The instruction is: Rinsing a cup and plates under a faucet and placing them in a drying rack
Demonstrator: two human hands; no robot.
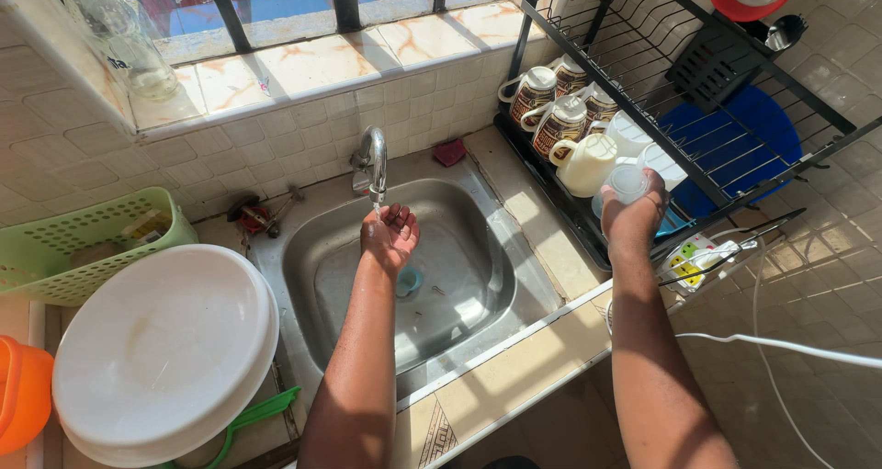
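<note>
Far left of the frame: an orange container (20, 394) at the edge, a green perforated basket (55, 248) against the tiled wall, and a white round basin (165, 350) upside down on the tabletop (514, 377). Above, a tiled window sill (303, 60) carries a clear glass bottle (124, 42).

Centre: a steel sink (459, 276) is set into the tabletop, lit by strong sunlight. The chrome tap (372, 161) runs water. The left hand (390, 235) is cupped, palm up with fingers apart, directly under the stream, gripping nothing.

Right: the right hand (636, 207) has its grip closed around a clear tumbler (627, 184), held at the black dish rack (698, 83), beside a cream jug (586, 164) and patterned mugs (560, 120). A white cable (781, 345) crosses the tiled floor.
</note>
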